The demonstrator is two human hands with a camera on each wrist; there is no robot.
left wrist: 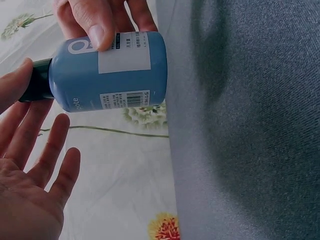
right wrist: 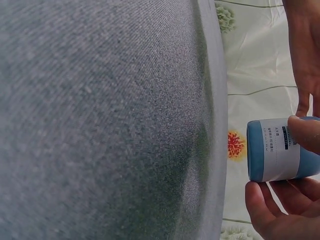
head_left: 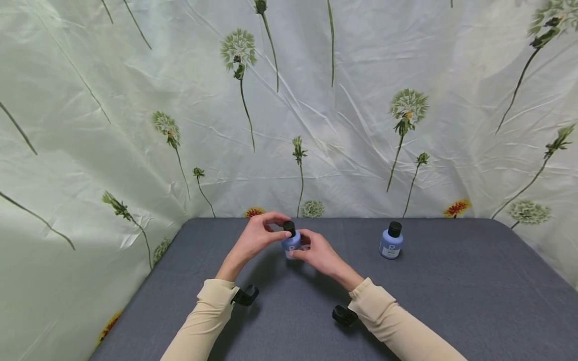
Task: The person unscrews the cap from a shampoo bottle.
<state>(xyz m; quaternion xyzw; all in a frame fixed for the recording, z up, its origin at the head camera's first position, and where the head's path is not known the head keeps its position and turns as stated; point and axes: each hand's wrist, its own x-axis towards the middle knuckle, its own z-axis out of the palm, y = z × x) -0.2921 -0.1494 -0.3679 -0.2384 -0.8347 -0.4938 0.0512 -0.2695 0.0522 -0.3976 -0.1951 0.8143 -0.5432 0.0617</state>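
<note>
A small blue bottle (head_left: 292, 242) with a white label stands upright between my two hands, seemingly a little above the table. My left hand (head_left: 256, 239) pinches its black cap (left wrist: 40, 81) between thumb and fingers. In the left wrist view the other fingers of that hand spread loosely beside the bottle. My right hand (head_left: 322, 254) grips the bottle's body, the thumb lying across the label (right wrist: 280, 150) and the fingers behind. Part of the body is hidden by those fingers. A second blue bottle (head_left: 391, 242) with a black cap stands upright to the right, apart from both hands.
The table (head_left: 451, 291) has a dark grey cloth cover. Behind it hangs a pale curtain (head_left: 343, 125) printed with dandelions, meeting the table's back edge just beyond the bottles. A black strap device (head_left: 246, 296) sits on the left wrist, another (head_left: 344, 315) on the right.
</note>
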